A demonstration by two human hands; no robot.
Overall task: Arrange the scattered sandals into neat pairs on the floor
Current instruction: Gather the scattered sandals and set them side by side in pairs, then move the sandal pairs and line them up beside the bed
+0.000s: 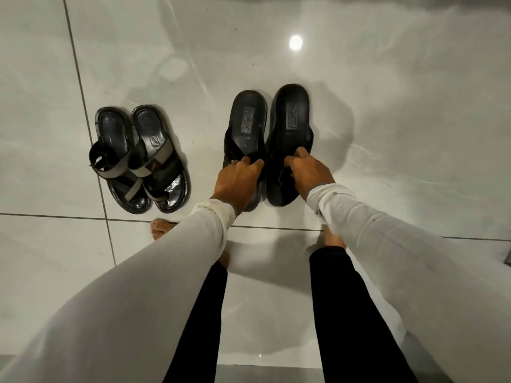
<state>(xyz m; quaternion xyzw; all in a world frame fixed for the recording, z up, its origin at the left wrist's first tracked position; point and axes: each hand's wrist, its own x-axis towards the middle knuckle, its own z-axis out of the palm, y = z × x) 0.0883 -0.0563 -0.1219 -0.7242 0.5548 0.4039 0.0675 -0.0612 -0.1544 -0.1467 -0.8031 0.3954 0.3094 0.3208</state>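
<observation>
Two plain black sandals lie side by side on the glossy white tiled floor, heels pointing away from me. My left hand (pixel 237 182) grips the strap of the left black sandal (pixel 247 121). My right hand (pixel 308 171) grips the strap of the right black sandal (pixel 291 120), which sits slightly further away than its partner. To the left, a second pair stands together: a black strap sandal with a grey band (pixel 114 139) and its mate (pixel 156 142), touching each other.
My bare feet (pixel 160 228) stand on the tiles just behind the sandals, legs in black trousers. Dark grout lines (pixel 83 87) cross the floor. A ceiling light reflects on the tile (pixel 295 42) further away.
</observation>
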